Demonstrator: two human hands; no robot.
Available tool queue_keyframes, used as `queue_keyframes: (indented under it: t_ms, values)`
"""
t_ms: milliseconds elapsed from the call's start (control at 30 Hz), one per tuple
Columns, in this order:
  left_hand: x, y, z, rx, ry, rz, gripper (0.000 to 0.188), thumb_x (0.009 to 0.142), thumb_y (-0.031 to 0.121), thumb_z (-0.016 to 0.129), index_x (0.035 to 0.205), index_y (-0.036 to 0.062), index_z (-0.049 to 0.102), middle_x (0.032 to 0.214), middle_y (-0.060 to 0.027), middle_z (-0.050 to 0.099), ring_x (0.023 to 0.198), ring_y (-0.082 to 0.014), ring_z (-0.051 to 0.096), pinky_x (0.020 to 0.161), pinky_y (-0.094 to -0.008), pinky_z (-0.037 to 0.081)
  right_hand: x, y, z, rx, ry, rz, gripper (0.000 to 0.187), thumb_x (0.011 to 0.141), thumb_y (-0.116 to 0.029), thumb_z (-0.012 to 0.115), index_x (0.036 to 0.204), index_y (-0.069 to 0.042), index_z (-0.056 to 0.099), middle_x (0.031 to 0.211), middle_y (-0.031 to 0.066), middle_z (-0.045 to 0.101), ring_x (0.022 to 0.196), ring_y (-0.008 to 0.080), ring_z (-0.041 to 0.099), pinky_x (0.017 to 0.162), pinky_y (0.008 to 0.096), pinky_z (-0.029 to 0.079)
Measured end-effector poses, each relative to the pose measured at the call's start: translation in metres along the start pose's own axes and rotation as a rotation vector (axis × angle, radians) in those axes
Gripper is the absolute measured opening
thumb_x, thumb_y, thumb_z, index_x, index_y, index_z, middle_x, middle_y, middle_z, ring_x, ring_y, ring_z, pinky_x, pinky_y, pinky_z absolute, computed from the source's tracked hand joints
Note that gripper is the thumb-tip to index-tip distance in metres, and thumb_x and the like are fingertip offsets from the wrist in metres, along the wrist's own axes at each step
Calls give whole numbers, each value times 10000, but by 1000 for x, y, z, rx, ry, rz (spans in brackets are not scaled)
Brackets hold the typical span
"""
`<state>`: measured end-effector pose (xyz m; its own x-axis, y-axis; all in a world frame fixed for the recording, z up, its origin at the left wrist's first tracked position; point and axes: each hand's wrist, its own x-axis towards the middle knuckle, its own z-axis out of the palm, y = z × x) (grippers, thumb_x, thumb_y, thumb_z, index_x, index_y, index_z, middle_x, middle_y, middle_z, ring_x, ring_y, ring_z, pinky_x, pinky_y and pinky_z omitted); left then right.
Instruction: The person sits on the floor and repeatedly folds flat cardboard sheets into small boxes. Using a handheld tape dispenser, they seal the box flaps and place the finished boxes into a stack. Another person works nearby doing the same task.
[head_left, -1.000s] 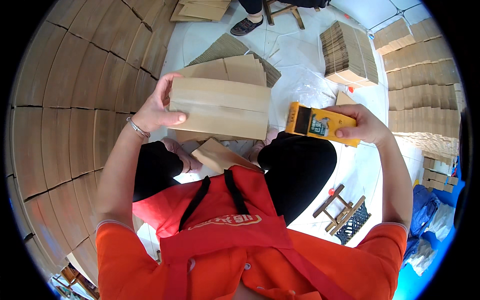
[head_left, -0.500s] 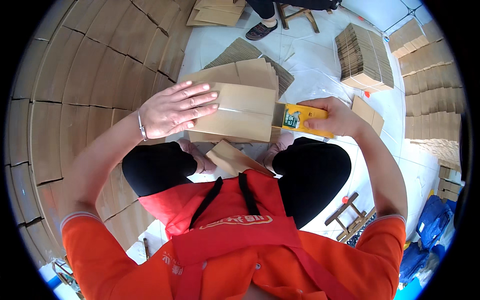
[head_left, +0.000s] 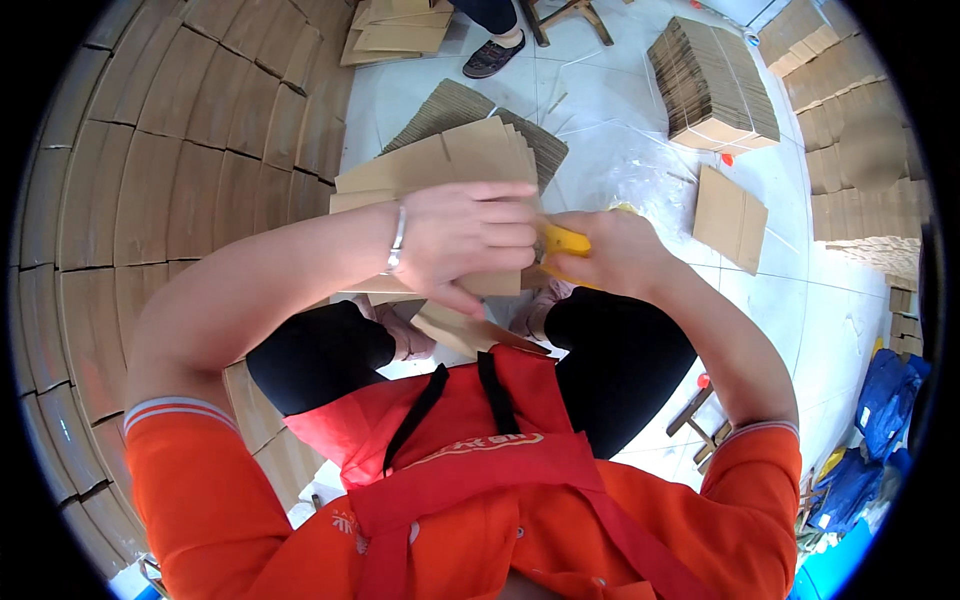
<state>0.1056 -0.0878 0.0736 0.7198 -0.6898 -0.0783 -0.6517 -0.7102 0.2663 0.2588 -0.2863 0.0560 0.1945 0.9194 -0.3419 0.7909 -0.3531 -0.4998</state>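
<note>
A closed cardboard box (head_left: 503,283) lies in front of my knees, mostly covered by my left hand and forearm. My left hand (head_left: 465,240) rests across its right end, fingers stretched out and side by side. Just off that end, my right hand (head_left: 615,250) grips a yellow tape dispenser (head_left: 567,241). Its front meets the box edge beside my left fingertips; where the tape runs is hidden. Behind the box, flat cardboard sheets (head_left: 420,165) fan out in a pile. A loose cardboard piece (head_left: 450,328) lies between my feet.
Stacked cartons (head_left: 150,190) form a wall on my left. A strapped cardboard bundle (head_left: 710,85) and a flat sheet (head_left: 730,215) lie on the tiles at right. More stacks (head_left: 860,195) and blue bags (head_left: 880,400) line the far right. Another person's shoe (head_left: 495,55) shows at the back.
My left hand has slid right across the box to its right end. My right hand has drawn slightly left and turned the tape dispenser. The view has shifted a little.
</note>
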Motion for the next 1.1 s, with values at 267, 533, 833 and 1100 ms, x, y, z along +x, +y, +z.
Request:
queue_keyframes:
  t_ms: [267, 533, 833, 1100]
  values:
    - [86, 25, -8, 216, -424, -197, 377, 840, 510, 549, 940, 197, 734, 848, -9, 732, 935, -232, 683, 1169, -569, 135, -43, 35, 3, 507, 532, 245, 462, 863, -227, 700, 1232, 39, 616, 995, 170, 710, 873, 218, 684, 786, 327, 532]
    - [-52, 67, 1, -20, 44, -881, 1344, 472, 514, 854, 1548, 77, 177, 1419, -223, 412, 1339, -362, 373, 1119, -568, 221, -48, 73, 31, 981, 852, 277, 384, 993, -310, 573, 1208, 4, 626, 945, 71, 657, 743, 138, 612, 596, 279, 498]
    - [-124, 316, -91, 776, 885, -1315, 1093, 536, 284, 806, 1487, 52, 320, 1273, -215, 440, 1181, -375, 428, 990, -531, 320, -14, 160, 52, 997, 953, 255, 424, 949, -240, 602, 1346, -100, 554, 1077, 85, 623, 897, 203, 616, 748, 311, 511]
    - [-252, 558, -51, 1997, 403, -2223, 1034, 590, 148, 769, 1487, 38, 267, 1389, -152, 340, 1334, -332, 276, 1130, -551, 98, 1, 131, 51, 1064, 1056, 272, 500, 959, -359, 608, 1335, -31, 576, 1271, 141, 614, 1102, 274, 626, 931, 354, 522]
